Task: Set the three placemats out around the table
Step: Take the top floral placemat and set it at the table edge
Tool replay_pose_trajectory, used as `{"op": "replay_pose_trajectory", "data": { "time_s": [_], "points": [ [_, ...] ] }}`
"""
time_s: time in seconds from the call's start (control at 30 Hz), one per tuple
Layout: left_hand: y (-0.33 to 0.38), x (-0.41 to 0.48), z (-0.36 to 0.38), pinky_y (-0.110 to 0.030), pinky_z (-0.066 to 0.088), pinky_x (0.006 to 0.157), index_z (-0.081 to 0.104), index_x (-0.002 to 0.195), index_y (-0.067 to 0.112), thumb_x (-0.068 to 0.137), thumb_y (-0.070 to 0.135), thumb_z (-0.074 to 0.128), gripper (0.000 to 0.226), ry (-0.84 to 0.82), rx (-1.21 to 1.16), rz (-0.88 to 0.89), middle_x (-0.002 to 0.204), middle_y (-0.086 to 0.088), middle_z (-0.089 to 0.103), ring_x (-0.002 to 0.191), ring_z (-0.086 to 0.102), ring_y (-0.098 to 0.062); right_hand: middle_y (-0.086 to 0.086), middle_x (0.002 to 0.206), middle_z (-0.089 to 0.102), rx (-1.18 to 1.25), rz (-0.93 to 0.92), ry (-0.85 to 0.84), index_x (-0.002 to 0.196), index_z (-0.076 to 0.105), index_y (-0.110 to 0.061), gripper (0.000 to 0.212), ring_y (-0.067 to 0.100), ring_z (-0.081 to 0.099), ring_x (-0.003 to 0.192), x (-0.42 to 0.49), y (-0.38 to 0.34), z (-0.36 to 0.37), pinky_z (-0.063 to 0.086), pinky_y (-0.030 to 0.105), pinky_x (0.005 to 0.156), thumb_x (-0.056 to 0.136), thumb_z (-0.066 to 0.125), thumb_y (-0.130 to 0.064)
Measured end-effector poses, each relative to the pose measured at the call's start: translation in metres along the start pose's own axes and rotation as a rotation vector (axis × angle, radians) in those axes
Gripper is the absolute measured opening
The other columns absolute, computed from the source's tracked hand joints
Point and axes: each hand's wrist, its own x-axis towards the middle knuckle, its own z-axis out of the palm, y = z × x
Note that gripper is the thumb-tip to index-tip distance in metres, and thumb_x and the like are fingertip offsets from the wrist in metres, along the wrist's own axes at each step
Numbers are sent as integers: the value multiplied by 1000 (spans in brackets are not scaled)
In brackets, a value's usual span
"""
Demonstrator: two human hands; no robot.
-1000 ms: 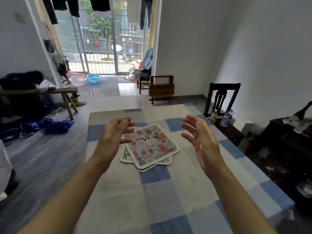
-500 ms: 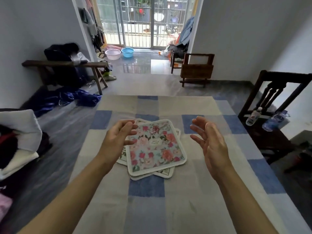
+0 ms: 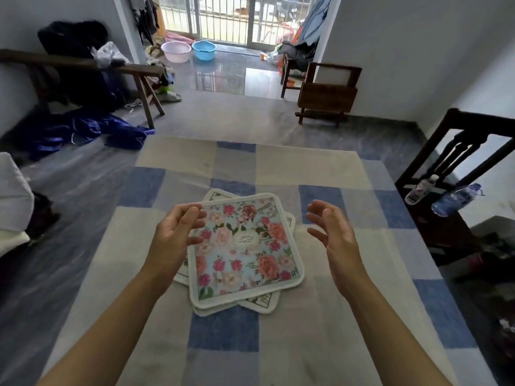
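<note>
Where a blue-and-cream checked cloth (image 3: 250,358) covers the table (image 3: 172,157), the mats (image 3: 259,305) lie in one skewed pile near its middle, with a floral top mat (image 3: 242,246) uppermost. The left hand (image 3: 172,238) is at the pile's left edge, fingers loosely curved with a narrow gap to the thumb. Whether they touch the mat I cannot tell. The right hand (image 3: 334,235) is just right of the pile and apart from it, fingers spread and slightly bent.

Beyond is a grey floor (image 3: 237,118). A bench (image 3: 83,64) with dark clothes (image 3: 72,37) stands at left, and blue fabric (image 3: 83,129) lies below it. Two basins (image 3: 189,51) sit by a barred door (image 3: 223,18), and a folding table (image 3: 326,93) leans on the wall. A dark chair (image 3: 457,140) at right carries two bottles (image 3: 420,188).

Only corners of the lower mats show. The table's near edge is cut off.
</note>
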Motion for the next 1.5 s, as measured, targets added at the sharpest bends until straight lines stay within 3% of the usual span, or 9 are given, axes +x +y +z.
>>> {"op": "replay_pose_trajectory", "data": {
  "time_s": [0.2, 0.33, 0.47, 0.63, 0.87, 1.07, 1.23, 1.4, 1.5],
  "points": [
    [-44, 12, 3, -33, 55, 75, 62, 115, 20, 100, 40, 46, 29, 96, 37, -113, 113, -2, 69, 103, 66, -19, -22, 113, 68, -22, 113, -104, 117, 60, -40, 39, -6, 64, 104, 20, 52, 15, 53, 11, 72, 90, 43, -63],
    [-76, 27, 4, -19, 53, 61, 61, 109, 25, 100, 40, 48, 23, 134, 100, -162, 107, 2, 69, 96, 66, -13, -26, 106, 69, -55, 154, -98, 118, 59, -34, 34, -11, 64, 97, 34, 75, 12, 51, 6, 68, 96, 44, -54],
    [-106, 43, 3, -31, 53, 72, 59, 113, 23, 101, 43, 43, 28, 184, 248, -211, 103, 5, 67, 95, 65, -15, -21, 107, 64, -153, 195, -57, 120, 57, -32, 23, -14, 62, 93, 48, 100, 6, 46, 2, 66, 103, 45, -40],
    [-129, 53, -2, -35, 51, 72, 63, 114, 17, 100, 44, 41, 37, 202, 417, -257, 102, -3, 68, 92, 65, -24, -19, 109, 63, -228, 288, -71, 126, 55, -29, 27, -11, 60, 94, 49, 131, 4, 47, 3, 64, 102, 48, -38],
    [-137, 53, -1, -35, 52, 82, 56, 132, 14, 97, 37, 53, 41, 178, 468, -275, 112, 0, 63, 98, 60, -18, -11, 110, 68, -325, 327, -64, 126, 61, -21, 32, -3, 64, 93, 46, 155, 6, 51, 15, 75, 97, 59, -34],
    [-141, 56, -5, -41, 57, 84, 59, 126, 11, 88, 30, 69, 43, 245, 506, -316, 100, 0, 64, 91, 63, -20, -8, 100, 68, -497, 222, 38, 116, 65, -17, 27, -3, 63, 83, 49, 157, 9, 50, 10, 67, 90, 71, -24],
    [-142, 62, -6, -44, 58, 85, 64, 118, 12, 84, 19, 75, 37, 298, 417, -387, 95, 1, 68, 90, 67, -21, 3, 99, 71, -693, 46, 109, 113, 71, -9, 23, 13, 65, 84, 47, 151, 10, 57, 28, 82, 90, 69, -9],
    [-141, 65, 4, -37, 56, 80, 64, 98, 18, 80, 19, 77, 22, 336, 485, -416, 92, -3, 67, 85, 66, -24, 5, 93, 73, -727, 59, 100, 106, 75, -6, 19, 13, 63, 77, 48, 148, 9, 51, 23, 76, 88, 72, -10],
    [-140, 66, 9, -32, 53, 75, 66, 107, 13, 81, 18, 77, 29, 346, 489, -420, 87, 1, 63, 79, 62, -19, -4, 85, 70, -705, 92, 93, 101, 76, -10, 14, 4, 62, 71, 50, 147, 6, 46, 10, 68, 88, 72, -13]
  ]
}}
